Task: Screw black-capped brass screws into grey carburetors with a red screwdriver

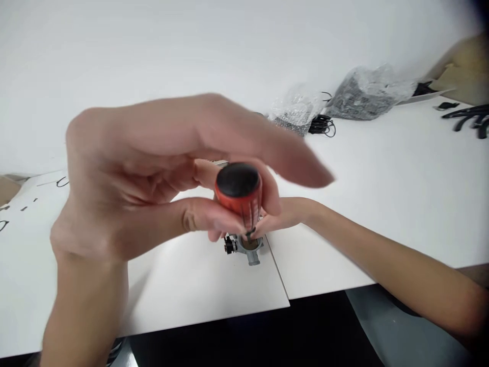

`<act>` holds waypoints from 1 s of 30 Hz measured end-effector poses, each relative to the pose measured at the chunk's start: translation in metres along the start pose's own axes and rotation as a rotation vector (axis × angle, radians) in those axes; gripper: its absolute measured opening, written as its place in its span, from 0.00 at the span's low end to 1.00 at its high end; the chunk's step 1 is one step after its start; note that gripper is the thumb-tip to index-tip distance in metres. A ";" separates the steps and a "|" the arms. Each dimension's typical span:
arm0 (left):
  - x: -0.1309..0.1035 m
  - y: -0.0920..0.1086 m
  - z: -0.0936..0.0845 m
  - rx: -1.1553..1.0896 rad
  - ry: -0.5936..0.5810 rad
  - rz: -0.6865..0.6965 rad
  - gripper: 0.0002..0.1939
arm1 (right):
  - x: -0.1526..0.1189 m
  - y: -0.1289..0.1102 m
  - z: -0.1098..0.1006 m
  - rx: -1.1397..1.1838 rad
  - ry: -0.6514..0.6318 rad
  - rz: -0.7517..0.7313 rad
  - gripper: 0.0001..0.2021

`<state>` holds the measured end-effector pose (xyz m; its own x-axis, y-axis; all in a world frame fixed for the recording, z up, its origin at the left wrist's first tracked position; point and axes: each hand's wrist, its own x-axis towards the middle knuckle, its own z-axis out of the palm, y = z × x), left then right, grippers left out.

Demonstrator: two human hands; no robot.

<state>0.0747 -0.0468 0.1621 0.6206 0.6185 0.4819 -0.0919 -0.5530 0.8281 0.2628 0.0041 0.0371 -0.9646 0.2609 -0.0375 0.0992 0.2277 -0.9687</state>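
Observation:
My left hand [164, 132] fills the middle of the view, its thumb and fingers closed around the red and black handle of a screwdriver [239, 186]. The index finger stretches out above the handle. The screwdriver stands nearly upright, its black end cap towards me and its shaft pointing down into a small grey metal carburetor body [252, 259]. This part has a round opening and a black fitting on its left side. Behind the screwdriver, my right hand [286, 211] reaches in from the right and steadies the carburetor body; most of its fingers are hidden by my left hand.
White tables [198, 290] meet at a seam right of the carburetor body. Towards the back lie clear plastic bags [369, 94] of parts and a bundle of black rings [322, 125]. Black curved hoses [469, 118] lie far right. Small dark pieces [24, 208] are at far left.

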 end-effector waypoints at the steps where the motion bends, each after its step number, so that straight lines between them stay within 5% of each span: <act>1: 0.002 0.005 0.003 0.024 -0.016 -0.017 0.29 | 0.000 0.001 0.000 0.025 -0.023 -0.014 0.16; 5: 0.012 0.010 0.013 0.104 -0.012 -0.031 0.30 | -0.001 0.003 0.000 0.062 -0.039 -0.021 0.18; 10: 0.013 0.003 0.016 0.069 0.005 0.138 0.30 | -0.002 -0.002 0.001 0.015 0.017 0.047 0.13; 17: 0.003 0.005 0.019 -0.112 0.091 0.071 0.30 | -0.001 -0.001 0.001 0.046 0.058 0.063 0.13; 24: 0.000 0.008 0.018 -0.008 0.007 0.134 0.39 | -0.001 0.001 0.000 0.087 -0.009 0.005 0.15; 30: 0.006 0.028 0.026 0.062 0.026 -0.011 0.37 | 0.001 0.008 -0.001 0.056 -0.007 -0.065 0.15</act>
<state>0.0958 -0.0728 0.1809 0.6005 0.6389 0.4809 -0.0363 -0.5789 0.8146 0.2629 0.0065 0.0297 -0.9703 0.2407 0.0248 0.0224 0.1913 -0.9813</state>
